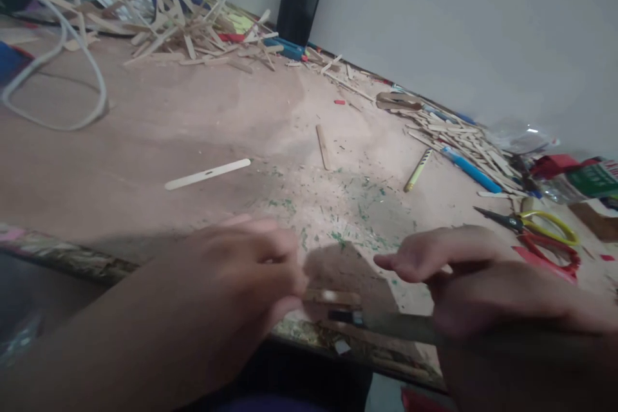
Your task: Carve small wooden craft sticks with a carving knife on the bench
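Observation:
My left hand [261, 264] is closed in a pinch at the near edge of the table, gripping one end of a wooden craft stick [338, 297] that points right. My right hand [477, 277] wraps around a long, dull grey-green handled tool [400, 325] with a metal collar and a short dark tip; blur hides its exact kind. That tip lies just below the free end of the craft stick; whether they touch, I cannot tell. Beyond my left hand lies a pale craft stick [208, 174] with a small dark slot in its middle. Another short stick [322, 147] rests farther back.
Scissors [526, 225] with yellow and red handles lie at the right, near a blue pen-like tool [470, 169] and a striped yellow pencil [418, 170]. Stick piles [188, 26] line the back. A white cord [99, 93] loops at left. Green shavings [338, 238] litter the tabletop.

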`<state>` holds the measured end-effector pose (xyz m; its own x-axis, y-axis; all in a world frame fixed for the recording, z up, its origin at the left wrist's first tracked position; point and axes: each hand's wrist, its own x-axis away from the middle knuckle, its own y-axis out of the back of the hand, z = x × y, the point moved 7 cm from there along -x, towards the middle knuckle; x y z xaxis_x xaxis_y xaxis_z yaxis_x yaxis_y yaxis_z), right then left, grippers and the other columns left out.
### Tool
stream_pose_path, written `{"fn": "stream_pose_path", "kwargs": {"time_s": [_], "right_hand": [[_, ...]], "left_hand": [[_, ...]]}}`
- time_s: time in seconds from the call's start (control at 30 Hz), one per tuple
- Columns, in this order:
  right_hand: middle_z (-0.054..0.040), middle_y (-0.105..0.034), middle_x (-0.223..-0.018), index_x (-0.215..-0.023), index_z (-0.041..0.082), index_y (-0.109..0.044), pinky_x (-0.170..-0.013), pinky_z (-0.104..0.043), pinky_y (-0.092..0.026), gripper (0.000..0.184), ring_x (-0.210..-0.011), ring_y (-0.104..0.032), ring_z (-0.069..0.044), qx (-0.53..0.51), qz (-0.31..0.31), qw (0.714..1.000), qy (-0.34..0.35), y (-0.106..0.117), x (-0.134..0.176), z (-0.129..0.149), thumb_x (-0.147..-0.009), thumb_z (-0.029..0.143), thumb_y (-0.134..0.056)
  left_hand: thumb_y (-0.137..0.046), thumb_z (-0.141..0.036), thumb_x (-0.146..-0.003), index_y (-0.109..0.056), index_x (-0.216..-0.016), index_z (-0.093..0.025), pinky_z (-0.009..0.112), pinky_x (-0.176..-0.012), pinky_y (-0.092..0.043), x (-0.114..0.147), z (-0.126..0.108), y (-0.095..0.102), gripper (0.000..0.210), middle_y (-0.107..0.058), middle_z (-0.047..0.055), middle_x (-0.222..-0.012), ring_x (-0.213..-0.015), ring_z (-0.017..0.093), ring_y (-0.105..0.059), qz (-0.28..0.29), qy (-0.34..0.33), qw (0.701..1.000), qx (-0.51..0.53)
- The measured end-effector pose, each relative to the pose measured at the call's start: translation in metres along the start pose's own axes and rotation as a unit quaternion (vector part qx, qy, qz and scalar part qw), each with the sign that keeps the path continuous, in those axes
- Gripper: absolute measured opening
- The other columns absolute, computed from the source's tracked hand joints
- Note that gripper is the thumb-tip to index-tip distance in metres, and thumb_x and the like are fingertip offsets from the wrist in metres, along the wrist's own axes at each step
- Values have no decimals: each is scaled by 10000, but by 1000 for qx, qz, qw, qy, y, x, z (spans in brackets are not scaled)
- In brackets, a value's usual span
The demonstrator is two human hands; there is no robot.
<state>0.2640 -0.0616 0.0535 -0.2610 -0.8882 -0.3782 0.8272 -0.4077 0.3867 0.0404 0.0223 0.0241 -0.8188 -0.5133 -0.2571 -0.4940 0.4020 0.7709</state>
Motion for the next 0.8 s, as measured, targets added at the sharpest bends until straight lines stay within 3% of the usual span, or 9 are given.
{"fn": "stream_pose_path", "kwargs": {"time_s": [0.07,0.13,0.23,0.33,0.4,0.47,0.57,0.63,0.8], "right_hand": [[2,-632,-705,-690,299,-715,-655,-317,-687,711,-585,-668,-174,-100,-33,994,-8,-6,-4,7,-1266,663,-512],[39,-480,-593,-656,269,-606,-427,-246,-484,703,-409,-378,-118,-168,6,986,-23,-21,-8,15,-1265,618,-577],[65,-409,-543,-681,240,-429,-367,-246,-297,677,-395,-176,-91,-235,78,969,12,-42,-13,36,-1245,527,-670],[78,-296,-583,-730,229,-359,-453,-266,-308,670,-461,-270,-90,-293,120,948,2,-60,-12,47,-1133,467,-839],[77,-275,-619,-733,225,-320,-507,-278,-285,727,-529,-372,-97,-310,81,946,-47,-60,-8,42,-1040,433,-946],[62,-350,-634,-707,218,-301,-537,-290,-298,773,-569,-427,-108,-330,29,937,-112,-53,-1,28,-1011,399,-988],[50,-418,-646,-663,216,-330,-579,-343,-422,766,-571,-377,-128,-419,-40,885,-201,-39,11,3,-1096,426,-926],[51,-423,-651,-660,226,-334,-598,-365,-454,763,-573,-371,-138,-462,-51,859,-216,-35,14,-6,-1140,473,-873],[43,-542,-674,-672,209,-371,-630,-344,-486,754,-601,-458,-120,-452,-5,871,-193,-43,12,-5,-1185,541,-812]], "left_hand": [[-618,-69,-1074,-812,-939,-275,357,-776,-523,-2,-2,1,313,-811,-21,-967,-877,192,-758,-4,2,1000,-6],[-661,-35,-1020,-806,-899,-265,366,-728,-496,-4,-3,1,297,-788,-19,-911,-816,199,-731,-6,2,1000,-13],[-665,25,-957,-776,-853,-258,365,-699,-469,-6,-4,1,321,-759,-20,-860,-758,199,-692,-5,-2,1000,-12],[-688,67,-913,-747,-829,-253,353,-685,-448,-6,-4,0,335,-729,-28,-835,-742,190,-658,3,-7,1000,-4],[-747,79,-886,-740,-835,-249,346,-673,-434,-6,-4,0,332,-711,-35,-834,-754,185,-641,4,-8,1000,1],[-799,85,-869,-740,-855,-246,344,-666,-425,-5,-4,0,337,-703,-41,-848,-771,183,-629,2,-11,1000,2],[-833,93,-851,-742,-867,-244,343,-663,-429,-5,-4,-2,349,-698,-49,-854,-772,180,-629,9,-15,1000,-2],[-833,102,-845,-747,-862,-244,341,-664,-441,-6,-5,-3,356,-698,-53,-850,-761,176,-637,15,-14,1000,-3],[-800,106,-855,-745,-885,-255,350,-661,-453,-5,-7,-2,366,-710,-59,-864,-728,176,-653,15,-18,1000,4]]}}
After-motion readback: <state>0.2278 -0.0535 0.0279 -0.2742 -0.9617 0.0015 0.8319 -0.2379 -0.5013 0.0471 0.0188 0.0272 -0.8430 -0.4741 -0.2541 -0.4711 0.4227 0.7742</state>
